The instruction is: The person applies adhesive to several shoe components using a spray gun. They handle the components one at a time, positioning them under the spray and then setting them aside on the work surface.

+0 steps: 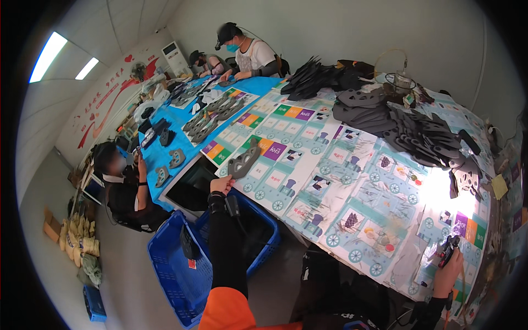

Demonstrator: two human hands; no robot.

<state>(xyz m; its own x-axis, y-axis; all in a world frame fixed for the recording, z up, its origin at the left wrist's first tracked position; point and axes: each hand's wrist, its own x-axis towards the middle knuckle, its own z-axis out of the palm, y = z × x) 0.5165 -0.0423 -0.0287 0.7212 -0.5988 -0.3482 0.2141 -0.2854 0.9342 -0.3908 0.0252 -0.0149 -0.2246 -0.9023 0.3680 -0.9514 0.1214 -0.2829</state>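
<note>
My left hand (221,185) is closed on the near end of a grey, curved shoe-upper piece (245,160) with oval cutouts. The piece rests on or just over the printed sheet at the table's left edge; whether it touches cannot be made out. At the near right, my right hand (450,267) is wrapped round a small dark hand tool (449,248) with a reddish part; its exact kind is unclear. A thin orange-yellow hose or cord (463,286) runs beside that hand. Both hands are far apart.
Grey pieces lie heaped (421,135) at the right, with black ones (316,80) farther back. Blue crates (181,269) stand below the left edge. Co-workers sit at the left (124,192) and far end (253,58). More pieces (212,118) lie along the blue-covered table (263,83).
</note>
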